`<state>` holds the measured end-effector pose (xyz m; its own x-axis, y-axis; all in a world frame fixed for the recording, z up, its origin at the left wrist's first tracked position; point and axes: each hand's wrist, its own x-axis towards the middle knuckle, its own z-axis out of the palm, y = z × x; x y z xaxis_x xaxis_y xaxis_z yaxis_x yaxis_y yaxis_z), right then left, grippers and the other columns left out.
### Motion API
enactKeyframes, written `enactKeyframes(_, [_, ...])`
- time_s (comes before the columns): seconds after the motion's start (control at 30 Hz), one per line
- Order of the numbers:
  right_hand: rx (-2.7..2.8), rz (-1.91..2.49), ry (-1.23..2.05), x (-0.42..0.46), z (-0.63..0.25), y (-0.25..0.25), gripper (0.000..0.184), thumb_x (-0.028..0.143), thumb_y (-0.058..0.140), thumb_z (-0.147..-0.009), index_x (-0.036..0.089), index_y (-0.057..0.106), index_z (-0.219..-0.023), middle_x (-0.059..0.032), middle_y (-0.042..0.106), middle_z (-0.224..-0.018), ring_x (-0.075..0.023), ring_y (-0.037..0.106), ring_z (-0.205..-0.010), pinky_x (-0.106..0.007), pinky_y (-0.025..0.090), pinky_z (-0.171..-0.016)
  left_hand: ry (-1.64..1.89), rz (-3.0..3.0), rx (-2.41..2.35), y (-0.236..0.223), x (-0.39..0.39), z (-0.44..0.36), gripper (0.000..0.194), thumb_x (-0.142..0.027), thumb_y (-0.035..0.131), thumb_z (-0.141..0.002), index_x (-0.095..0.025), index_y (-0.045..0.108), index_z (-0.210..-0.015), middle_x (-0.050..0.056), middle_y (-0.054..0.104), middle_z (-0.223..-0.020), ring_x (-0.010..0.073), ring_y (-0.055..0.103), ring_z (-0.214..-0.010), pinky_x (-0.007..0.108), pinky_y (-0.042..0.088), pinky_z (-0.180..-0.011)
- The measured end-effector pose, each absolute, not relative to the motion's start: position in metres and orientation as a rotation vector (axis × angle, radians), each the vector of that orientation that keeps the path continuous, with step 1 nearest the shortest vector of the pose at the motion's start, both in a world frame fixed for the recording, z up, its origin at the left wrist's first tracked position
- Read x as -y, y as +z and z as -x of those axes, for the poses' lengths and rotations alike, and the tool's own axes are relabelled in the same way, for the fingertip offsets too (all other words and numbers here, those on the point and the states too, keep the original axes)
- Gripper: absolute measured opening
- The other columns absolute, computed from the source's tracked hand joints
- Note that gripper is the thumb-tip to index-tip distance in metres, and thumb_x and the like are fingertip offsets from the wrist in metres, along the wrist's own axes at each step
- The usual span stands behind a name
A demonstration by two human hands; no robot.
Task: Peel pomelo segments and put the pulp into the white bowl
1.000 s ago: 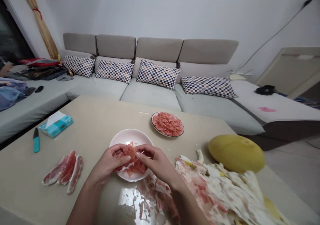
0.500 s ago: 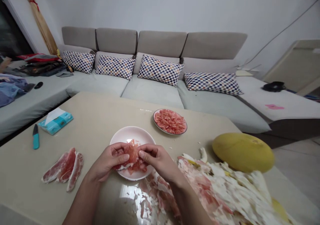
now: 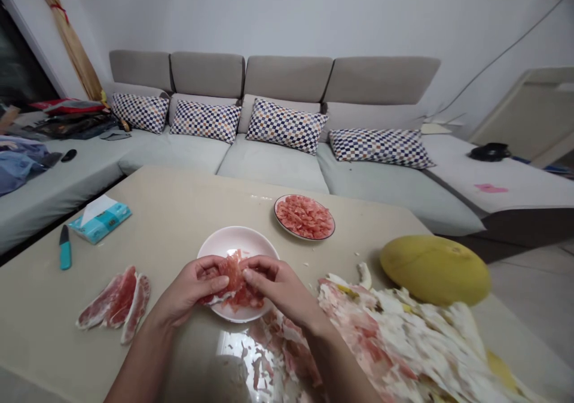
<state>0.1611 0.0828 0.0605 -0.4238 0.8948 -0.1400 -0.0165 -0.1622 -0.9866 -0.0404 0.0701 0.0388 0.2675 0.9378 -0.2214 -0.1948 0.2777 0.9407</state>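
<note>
Over a white bowl (image 3: 244, 235), my left hand (image 3: 195, 286) is closed on a red pomelo segment (image 3: 233, 269), its pale membrane partly peeled back. The thumb and fingers of my right hand (image 3: 275, 283) pinch the same segment from the other side. Pieces of red pulp lie in the bowl below, partly hidden by my hands. Behind the bowl, a dark-rimmed plate (image 3: 305, 216) is heaped with red pulp. To the left, several unpeeled pomelo segments (image 3: 114, 304) rest on the table.
A whole yellow pomelo (image 3: 434, 269) sits at the right, behind a heap of peel and membrane (image 3: 403, 337). A teal-handled knife (image 3: 65, 250) and a tissue pack (image 3: 101, 219) lie at the left. Beyond the table (image 3: 179, 197) stands a grey sofa (image 3: 273, 161) with patterned cushions.
My right hand has shifted slightly left, closer to my left hand, at the segment. Both hands still hold it over the bowl.
</note>
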Motion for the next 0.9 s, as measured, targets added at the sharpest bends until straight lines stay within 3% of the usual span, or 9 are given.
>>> enactKeyframes(0.27, [1.364, 1.0, 1.758, -0.088, -0.165, 0.054, 0.037, 0.052, 0.075, -0.074, 0.015, 0.07, -0.076, 0.0022, 0.061, -0.056, -0.0098, 0.056, -0.049, -0.022, 0.045, -0.051, 0.93, -0.929, -0.907, 0.041, -0.069, 0.04, 0.042, -0.032, 0.087, -0.062, -0.016, 0.073, -0.099, 0.007, 0.071, -0.088, 0.0161, 0.063, -0.073, 0.022, 0.045, -0.062])
enactKeyframes(0.37, [1.328, 0.999, 1.726, -0.093, -0.17, 0.05, 0.037, 0.052, 0.074, -0.075, 0.016, 0.07, -0.077, 0.0013, 0.064, -0.062, -0.0104, 0.057, -0.053, -0.024, 0.048, -0.056, 0.943, -0.892, -0.886, 0.042, -0.068, 0.043, 0.044, -0.032, 0.087, -0.061, -0.015, 0.073, -0.099, 0.007, 0.071, -0.087, 0.0164, 0.063, -0.073, 0.024, 0.047, -0.065])
enactKeyframes(0.5, [1.502, 1.089, 1.444, -0.099, -0.176, 0.048, 0.033, 0.047, 0.073, -0.077, 0.018, 0.074, -0.091, -0.0058, 0.073, -0.093, -0.0196, 0.066, -0.084, -0.033, 0.053, -0.078, 0.973, -0.896, -0.955, 0.042, -0.069, 0.047, 0.043, -0.033, 0.085, -0.065, -0.016, 0.071, -0.102, 0.005, 0.071, -0.085, 0.0138, 0.062, -0.068, 0.023, 0.046, -0.063])
enactKeyframes(0.6, [1.651, 1.097, 1.248, -0.097, -0.176, 0.052, 0.028, 0.042, 0.068, -0.082, 0.02, 0.075, -0.097, -0.0087, 0.07, -0.114, -0.0243, 0.062, -0.109, -0.038, 0.046, -0.098, 0.961, -0.956, -0.976, 0.042, -0.07, 0.045, 0.04, -0.032, 0.084, -0.067, -0.016, 0.071, -0.101, 0.005, 0.072, -0.086, 0.0141, 0.063, -0.069, 0.021, 0.044, -0.06])
enactKeyframes(0.7, [1.668, 1.092, 1.245, -0.091, -0.171, 0.06, 0.028, 0.042, 0.061, -0.088, 0.021, 0.075, -0.098, -0.0078, 0.073, -0.107, -0.0236, 0.065, -0.103, -0.038, 0.048, -0.094, 0.945, -1.027, -0.974, 0.043, -0.071, 0.04, 0.037, -0.029, 0.084, -0.067, -0.017, 0.072, -0.1, 0.007, 0.073, -0.091, 0.0178, 0.066, -0.078, 0.024, 0.048, -0.068])
enactKeyframes(0.8, [1.668, 1.092, 1.294, -0.083, -0.164, 0.065, 0.025, 0.04, 0.068, -0.083, 0.02, 0.074, -0.095, -0.0067, 0.074, -0.101, -0.0222, 0.067, -0.093, -0.035, 0.051, -0.086, 0.938, -1.098, -0.978, 0.045, -0.071, 0.036, 0.034, -0.027, 0.083, -0.067, -0.018, 0.073, -0.098, 0.008, 0.074, -0.098, 0.023, 0.068, -0.091, 0.029, 0.05, -0.081])
enactKeyframes(0.9, [1.657, 1.119, 1.318, -0.079, -0.159, 0.065, 0.026, 0.04, 0.071, -0.08, 0.018, 0.073, -0.093, -0.0068, 0.074, -0.096, -0.0212, 0.067, -0.086, -0.033, 0.053, -0.079, 0.943, -1.133, -0.99, 0.047, -0.07, 0.034, 0.033, -0.027, 0.083, -0.066, -0.019, 0.073, -0.096, 0.008, 0.074, -0.099, 0.0254, 0.068, -0.095, 0.032, 0.051, -0.084])
